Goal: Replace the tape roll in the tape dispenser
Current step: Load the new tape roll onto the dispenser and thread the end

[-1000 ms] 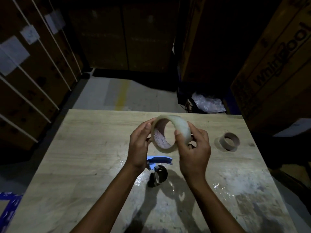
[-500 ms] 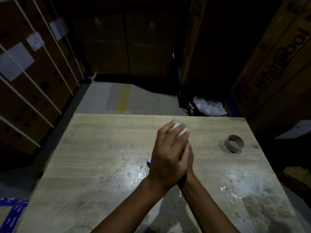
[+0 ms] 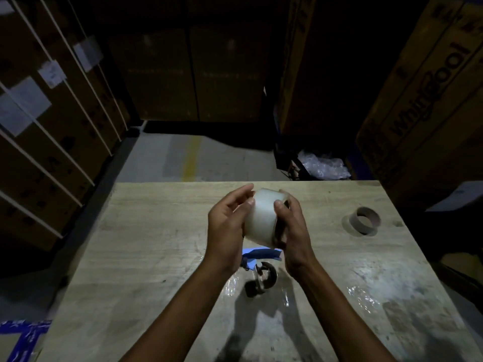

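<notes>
- Head view: the left hand (image 3: 226, 231) sits at about nine o'clock of the tape roll (image 3: 262, 219), palm turned rightward, fingers curved over the roll's top left, thumb laid on its curved face. It grips the roll.
- The tape roll is held above the wooden table (image 3: 156, 244), clear of the surface, near the table's far middle. Its pale curved band faces the camera; its hole axis runs roughly left to right, tipped a little, with the dark inner rim showing on the right side.
- The right hand (image 3: 292, 231) is at three o'clock of the roll, thumb pressed on the band near the top, fingers wrapped behind the right rim, also gripping it.
- The tape dispenser (image 3: 261, 270), blue and dark, lies on the table at six o'clock of the roll, between the wrists.
- An empty cardboard core (image 3: 365, 220) stands on the table well apart, at three o'clock.
</notes>
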Motion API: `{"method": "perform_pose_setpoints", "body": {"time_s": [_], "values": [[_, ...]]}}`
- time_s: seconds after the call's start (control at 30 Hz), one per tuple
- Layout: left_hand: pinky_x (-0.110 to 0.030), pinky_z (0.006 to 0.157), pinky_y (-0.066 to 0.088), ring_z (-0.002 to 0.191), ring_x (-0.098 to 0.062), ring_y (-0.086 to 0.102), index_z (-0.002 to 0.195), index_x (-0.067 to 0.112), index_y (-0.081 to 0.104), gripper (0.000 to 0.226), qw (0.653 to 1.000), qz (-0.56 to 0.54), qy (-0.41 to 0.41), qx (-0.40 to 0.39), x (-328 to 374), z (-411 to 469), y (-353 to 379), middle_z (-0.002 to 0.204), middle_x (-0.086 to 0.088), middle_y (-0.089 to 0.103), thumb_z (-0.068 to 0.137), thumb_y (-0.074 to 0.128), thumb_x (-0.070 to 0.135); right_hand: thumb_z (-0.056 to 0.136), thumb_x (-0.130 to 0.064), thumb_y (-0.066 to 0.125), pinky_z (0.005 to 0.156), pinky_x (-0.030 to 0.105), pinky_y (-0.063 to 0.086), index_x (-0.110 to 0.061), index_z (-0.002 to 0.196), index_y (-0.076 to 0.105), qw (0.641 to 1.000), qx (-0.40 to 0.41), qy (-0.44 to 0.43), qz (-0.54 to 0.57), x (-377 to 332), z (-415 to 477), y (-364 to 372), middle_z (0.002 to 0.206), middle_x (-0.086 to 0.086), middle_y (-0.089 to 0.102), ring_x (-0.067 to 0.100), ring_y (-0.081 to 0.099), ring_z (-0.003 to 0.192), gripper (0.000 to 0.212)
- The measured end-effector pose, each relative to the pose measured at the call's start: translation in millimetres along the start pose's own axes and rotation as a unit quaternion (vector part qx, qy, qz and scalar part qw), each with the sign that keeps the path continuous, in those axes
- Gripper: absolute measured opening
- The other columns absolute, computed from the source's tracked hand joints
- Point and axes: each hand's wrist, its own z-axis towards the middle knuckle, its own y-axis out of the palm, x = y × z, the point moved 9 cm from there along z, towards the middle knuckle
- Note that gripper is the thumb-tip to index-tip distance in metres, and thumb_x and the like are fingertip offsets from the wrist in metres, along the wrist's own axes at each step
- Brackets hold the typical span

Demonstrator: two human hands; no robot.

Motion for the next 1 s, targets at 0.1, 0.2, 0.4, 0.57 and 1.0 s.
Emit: {"method": "perform_pose_setpoints", "body": {"time_s": [0.1,0.2,0.4,0.57,1.0], "values": [[-0.035,0.077,0.051,0.099,-0.023,0.064,0.116,0.004,0.069,0.026,0.992,-0.067,-0.094,-0.043,-6,5,1,0.111,-0.012,0.07,0.094,0.055,0.006,0.065,-0.06,0.059,0.074,0.032,0.058,-0.034,0.133,0.044,0.998,-0.028,-0.044,-0.039,-8,-2,4,0.128,0.0,0.054,0.018,0.059,0.11,0.074],[-0.035,0.081,0.052,0.097,-0.025,0.064,0.121,0.0,0.066,0.035,0.98,-0.101,-0.14,-0.095,-8,3,5,0.111,-0.017,0.07,0.087,0.06,0.009,0.064,-0.054,0.058,0.065,0.02,0.053,-0.023,0.134,0.041,0.993,-0.048,-0.089,-0.056,-19,-4,10,0.123,0.005,0.054,0.012,0.06,0.1,0.078],[-0.033,0.09,0.053,0.108,-0.026,0.063,0.12,0.003,0.069,0.038,0.966,-0.126,-0.14,-0.175,-13,-3,3,0.12,-0.015,0.069,0.082,0.064,0.002,0.065,-0.063,0.071,0.067,0.031,0.054,-0.016,0.13,0.039,0.982,-0.028,-0.164,-0.086,-30,-13,9,0.113,0.006,0.056,0.018,0.062,0.095,0.086],[-0.031,0.088,0.054,0.087,-0.014,0.071,0.125,-0.001,0.062,0.037,0.965,-0.141,-0.116,-0.187,-5,-2,0,0.095,-0.007,0.076,0.089,0.055,-0.001,0.065,-0.054,0.067,0.077,0.036,0.055,-0.022,0.131,0.041,0.967,0.002,-0.193,-0.169,-37,-18,13,0.12,0.005,0.055,0.021,0.06,0.104,0.078],[-0.03,0.069,0.05,0.076,-0.02,0.063,0.102,0.004,0.074,0.029,0.948,-0.279,-0.14,-0.061,-23,34,-30,0.086,-0.01,0.071,0.083,0.053,0.008,0.082,-0.059,0.056,0.074,0.029,0.053,-0.034,0.139,0.046,0.857,0.115,-0.276,-0.419,-67,-49,44,0.13,-0.001,0.049,0.018,0.051,0.113,0.063]]}}
